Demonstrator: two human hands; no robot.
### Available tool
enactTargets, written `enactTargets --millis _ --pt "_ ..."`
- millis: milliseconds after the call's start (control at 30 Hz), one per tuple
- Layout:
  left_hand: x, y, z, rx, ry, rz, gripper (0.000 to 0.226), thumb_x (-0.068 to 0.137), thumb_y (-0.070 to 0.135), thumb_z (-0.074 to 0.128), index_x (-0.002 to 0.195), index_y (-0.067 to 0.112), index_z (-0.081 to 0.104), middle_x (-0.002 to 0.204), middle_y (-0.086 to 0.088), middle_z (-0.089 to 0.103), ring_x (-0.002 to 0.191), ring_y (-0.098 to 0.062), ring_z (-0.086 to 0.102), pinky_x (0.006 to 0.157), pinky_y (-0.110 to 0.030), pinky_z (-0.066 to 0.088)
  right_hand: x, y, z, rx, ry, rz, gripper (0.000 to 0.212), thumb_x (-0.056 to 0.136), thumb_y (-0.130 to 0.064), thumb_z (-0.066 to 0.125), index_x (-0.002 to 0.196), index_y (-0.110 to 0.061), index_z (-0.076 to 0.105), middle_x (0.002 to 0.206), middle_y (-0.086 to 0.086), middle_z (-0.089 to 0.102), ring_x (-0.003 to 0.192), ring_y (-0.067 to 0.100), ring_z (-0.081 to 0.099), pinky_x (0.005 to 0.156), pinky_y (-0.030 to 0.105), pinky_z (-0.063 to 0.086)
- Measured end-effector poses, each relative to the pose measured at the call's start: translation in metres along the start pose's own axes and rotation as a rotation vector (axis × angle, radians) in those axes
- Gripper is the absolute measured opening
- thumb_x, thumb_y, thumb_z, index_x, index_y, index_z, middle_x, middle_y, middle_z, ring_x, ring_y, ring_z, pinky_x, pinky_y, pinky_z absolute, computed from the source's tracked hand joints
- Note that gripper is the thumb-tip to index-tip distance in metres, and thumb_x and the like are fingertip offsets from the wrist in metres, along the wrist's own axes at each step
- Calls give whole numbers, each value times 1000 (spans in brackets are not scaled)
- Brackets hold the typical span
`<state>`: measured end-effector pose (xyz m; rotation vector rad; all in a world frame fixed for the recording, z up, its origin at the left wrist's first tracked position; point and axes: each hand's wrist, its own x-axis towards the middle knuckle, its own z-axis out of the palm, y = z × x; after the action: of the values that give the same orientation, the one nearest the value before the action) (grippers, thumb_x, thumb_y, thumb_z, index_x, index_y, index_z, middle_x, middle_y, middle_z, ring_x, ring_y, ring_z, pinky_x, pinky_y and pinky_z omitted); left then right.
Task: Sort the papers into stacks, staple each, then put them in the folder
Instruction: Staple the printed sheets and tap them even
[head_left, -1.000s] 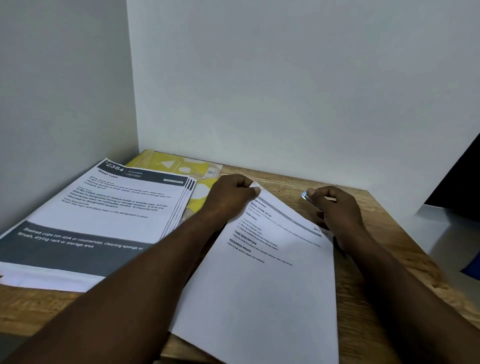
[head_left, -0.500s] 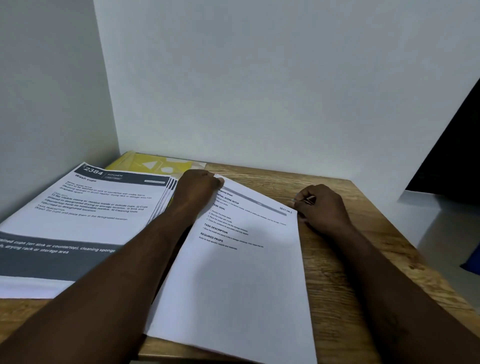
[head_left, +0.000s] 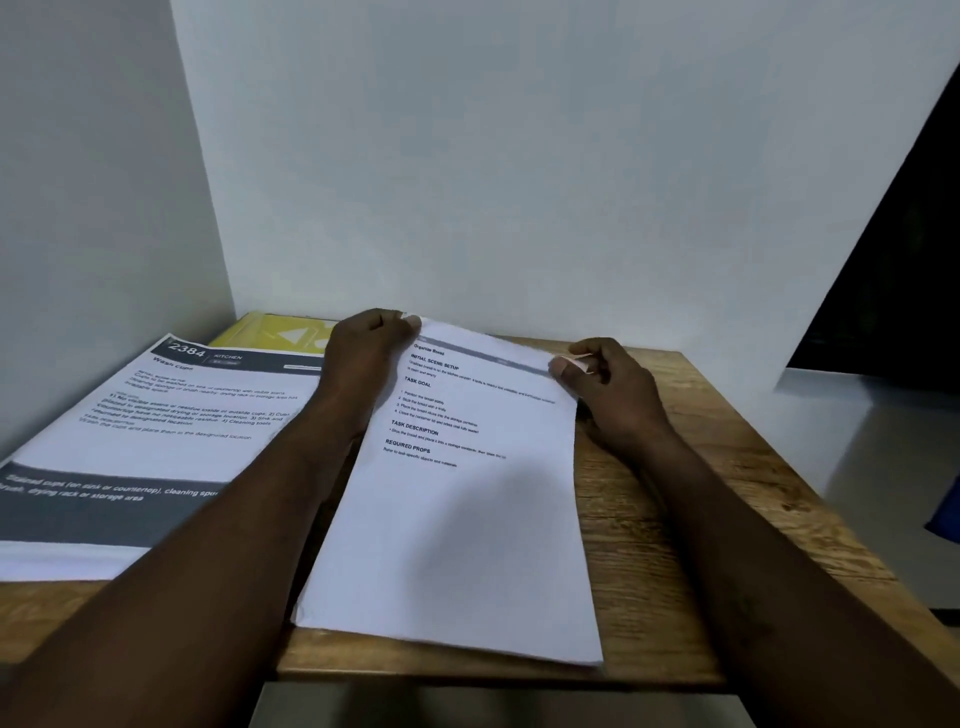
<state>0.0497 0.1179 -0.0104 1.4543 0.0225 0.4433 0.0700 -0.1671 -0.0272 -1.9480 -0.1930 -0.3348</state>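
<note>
Watching the feed from my desk: the left hand (head_left: 371, 343) has its fingers curled and is pinching the far left corner of the Organize Bread stack (head_left: 452, 519), thumb tip right on the corner. The right hand (head_left: 610, 387) has the far right corner, thumb pressed on top of the sheet and the other fingers tucked in behind the edge. There's a pale pinkish bit between those fingers, and I honestly can't tell if it's fingertips or something small being held.

The stack is a few white sheets, top page printed with headings like TASK GOAL and REQUIRED PROPS. It lies between my two forearms on the wooden table (head_left: 675, 519), angled a little, near end close to the table's front edge. The far edge looks a touch raised where the hands have it, but I can't say for sure.

Just beside it on the left is the Wash Cups stack (head_left: 156, 415), with a dark header reading 2384 KITCHEN and a grey band lower down, its sheets slightly fanned. The left forearm crosses over its right side. The yellow folder (head_left: 275, 332) sits behind that in the corner, partly under the Wash Cups stack. Plain white walls (head_left: 519, 182) behind and to the left
</note>
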Motion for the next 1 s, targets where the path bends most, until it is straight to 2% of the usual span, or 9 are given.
enactTargets --millis 133,267,433,533,633,767,867,933,1000 --pt "-1 4 -7 -160 82 11 12 98 15 72 98 4 67 86 -11 59 71 -17 55 69 -24 50 0 -4 2 403 -232 173 52 89 -34 83 132 -13 61 116 14 78 110 41 73 96 63 56" --pt "4 1 -15 -240 161 -30 13 96 24 78 92 13 71 97 -9 71 86 -22 66 87 -39 56 -10 -6 9 411 -479 251 36 97 -14 71 131 -3 69 127 18 74 121 44 68 106 61 52" --pt "-6 8 -18 -281 -90 -260 48 97 31 76 130 -3 67 125 -21 74 115 -39 73 104 -60 55 -20 -16 17 506 -284 210 28 99 -4 67 127 0 69 120 18 76 113 43 72 98 57 58" --pt "-26 13 -11 -162 -243 -290 34 101 19 68 128 -2 69 122 -21 76 107 -36 76 92 -49 63 -21 -24 13 495 -136 145 23 101 -6 66 124 -4 70 112 9 80 103 33 77 85 45 64" --pt "-40 23 2 -209 -194 -177 29 103 12 65 128 -3 68 121 -18 77 100 -27 78 80 -35 65 -22 -41 10 509 -51 34 16 103 -8 64 118 -11 70 103 -2 81 91 18 79 71 29 62" --pt "-40 51 3 -156 -45 27 16 103 21 68 114 10 75 101 -3 81 87 -13 76 79 -28 60 -24 -67 9 513 -65 -114 27 99 -9 71 125 -14 67 121 5 78 111 27 75 90 41 63" --pt "-44 71 -1 -78 -10 147 11 103 26 68 102 18 75 88 9 81 79 -3 74 70 -19 57 -29 -83 9 455 -50 -175 36 94 -9 77 127 -18 64 120 1 77 109 20 75 87 35 63" --pt "-49 73 -6 -63 -31 153 15 101 30 70 108 19 77 96 7 82 86 -7 77 72 -22 59 -33 -83 10 411 -55 -170 41 91 -17 82 128 -21 63 122 -1 75 108 20 74 88 39 64" --pt "-60 62 -15 -11 -64 94 23 96 38 76 113 23 78 105 5 82 96 -14 78 86 -36 62 -43 -73 14 418 -82 -106 49 84 -28 88 126 -20 66 121 3 76 109 28 74 93 54 62"
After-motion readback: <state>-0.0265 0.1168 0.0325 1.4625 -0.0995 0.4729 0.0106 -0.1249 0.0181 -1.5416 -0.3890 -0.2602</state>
